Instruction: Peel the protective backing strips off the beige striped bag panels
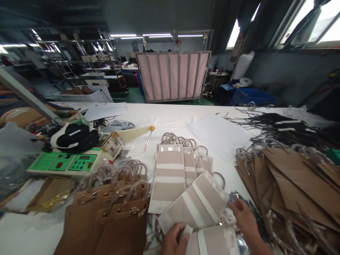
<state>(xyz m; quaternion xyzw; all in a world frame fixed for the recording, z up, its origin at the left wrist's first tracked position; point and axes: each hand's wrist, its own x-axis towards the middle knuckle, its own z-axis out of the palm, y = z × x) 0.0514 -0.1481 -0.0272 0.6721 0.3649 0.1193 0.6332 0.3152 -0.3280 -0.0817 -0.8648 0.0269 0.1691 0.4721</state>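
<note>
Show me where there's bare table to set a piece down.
Bare: the table strip between the screwdriver and the white sheet, and the near-left corner beside the handled brown bags. Crowded: the beige pieces at centre, the brown bag pile right, the control box left.

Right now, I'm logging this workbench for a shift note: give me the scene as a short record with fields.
place: white table in a workshop
left hand: gripping near beige panel
right hand: at tilted beige panel, right edge
left side: brown handled bags, green control box
right side: brown bag pile
beyond: screwdriver, white sheet
</note>
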